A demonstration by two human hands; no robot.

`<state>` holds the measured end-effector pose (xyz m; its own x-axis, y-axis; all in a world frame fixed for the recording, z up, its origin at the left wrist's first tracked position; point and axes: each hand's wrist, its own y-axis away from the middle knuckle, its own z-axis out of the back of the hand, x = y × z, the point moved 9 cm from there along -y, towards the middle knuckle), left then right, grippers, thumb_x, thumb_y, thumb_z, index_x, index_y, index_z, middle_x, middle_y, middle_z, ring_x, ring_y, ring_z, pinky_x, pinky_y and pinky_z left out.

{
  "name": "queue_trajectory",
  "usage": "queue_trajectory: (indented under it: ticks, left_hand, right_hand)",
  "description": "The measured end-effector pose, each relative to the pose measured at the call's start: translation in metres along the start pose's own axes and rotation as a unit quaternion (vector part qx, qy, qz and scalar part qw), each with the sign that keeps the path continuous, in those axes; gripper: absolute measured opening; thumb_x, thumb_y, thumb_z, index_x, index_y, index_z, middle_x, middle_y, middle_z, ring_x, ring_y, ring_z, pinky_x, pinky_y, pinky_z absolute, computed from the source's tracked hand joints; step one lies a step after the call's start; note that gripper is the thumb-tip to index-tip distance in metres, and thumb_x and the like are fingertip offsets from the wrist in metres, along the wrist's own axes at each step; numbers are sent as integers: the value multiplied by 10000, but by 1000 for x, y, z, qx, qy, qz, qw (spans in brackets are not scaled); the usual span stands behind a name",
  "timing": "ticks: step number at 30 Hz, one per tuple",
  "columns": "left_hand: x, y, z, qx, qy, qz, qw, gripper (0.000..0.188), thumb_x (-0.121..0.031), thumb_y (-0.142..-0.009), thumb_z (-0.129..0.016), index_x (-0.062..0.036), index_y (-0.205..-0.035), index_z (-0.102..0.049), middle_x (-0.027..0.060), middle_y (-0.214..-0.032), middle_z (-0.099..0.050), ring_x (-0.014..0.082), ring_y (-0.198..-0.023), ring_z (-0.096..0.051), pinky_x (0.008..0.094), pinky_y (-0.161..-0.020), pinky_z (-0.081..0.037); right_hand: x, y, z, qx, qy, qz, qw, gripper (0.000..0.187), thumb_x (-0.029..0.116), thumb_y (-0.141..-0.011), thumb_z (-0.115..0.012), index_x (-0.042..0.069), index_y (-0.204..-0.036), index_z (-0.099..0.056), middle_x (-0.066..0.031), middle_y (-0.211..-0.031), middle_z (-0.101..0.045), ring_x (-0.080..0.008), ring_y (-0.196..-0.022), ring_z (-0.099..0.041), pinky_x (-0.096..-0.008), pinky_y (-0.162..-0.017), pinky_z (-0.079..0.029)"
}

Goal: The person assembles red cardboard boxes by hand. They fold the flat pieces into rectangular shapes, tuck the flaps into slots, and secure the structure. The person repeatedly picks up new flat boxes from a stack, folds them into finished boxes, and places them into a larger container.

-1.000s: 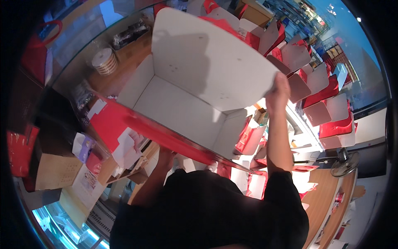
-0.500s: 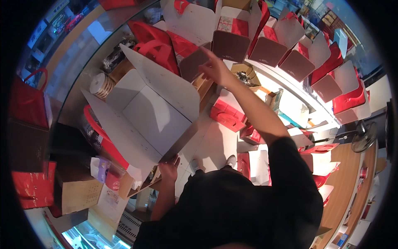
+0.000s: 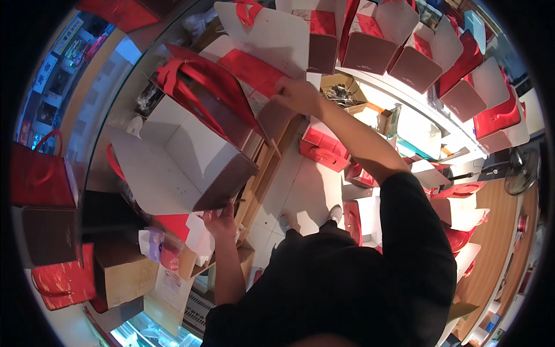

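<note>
An open carton gift box [image 3: 179, 151], white inside and brown on its outer front, stands tilted at the left with nothing visible in it. My left hand [image 3: 221, 224] is at its lower front edge, thumb and fingers against the rim. Beyond it sits a second open gift box [image 3: 276, 120] with a brown front and red packs [image 3: 245, 68] inside. Curled fingers of my right hand [image 3: 299, 97] grip the upper corner of that box's front. Between the two boxes lies a red bag with ribbon handles [image 3: 202, 95].
Several open gift boxes [image 3: 370, 53] line the curved lit counter ahead. An open carton of small wrapped items [image 3: 342, 92] stands under it. Red boxes [image 3: 322, 151] rest near the floor [image 3: 300, 188]. Left hold a red bag [image 3: 43, 173] and a brown carton [image 3: 127, 274].
My right hand has gone from extended fingers to a grip on the filled box's front. The white-lined box has shifted left and lower with my left hand; the whole view has also shifted.
</note>
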<state>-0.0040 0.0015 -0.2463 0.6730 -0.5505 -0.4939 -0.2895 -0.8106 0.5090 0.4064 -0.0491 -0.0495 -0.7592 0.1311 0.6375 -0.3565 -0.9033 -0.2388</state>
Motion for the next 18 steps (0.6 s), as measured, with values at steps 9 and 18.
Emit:
queue_trajectory:
  ticks: [9, 18]
  left_hand:
    - [-3, -33, 1, -24, -42, 43, 998, 408, -391, -800, -559, -93, -1072, -503, 135, -1189, -492, 424, -1051, -500, 526, -897, -441]
    - [-12, -44, 0, -57, -86, 63, 993, 456, -460, -799, -552, -130, -1110, -501, 107, -1241, -477, 432, -1098, -489, 555, -926, -401]
  right_hand:
    - [6, 14, 176, -531, 47, 62, 844, 683, 228, -609, -755, 3, -1186, -467, -202, -1065, -545, -346, -939, -548, -399, -819, -461]
    - [-69, -27, 189, -457, -30, -23, 888, 553, 251, -669, -744, 11, -1118, -527, -148, -870, -572, -272, -818, -561, -364, -749, -467]
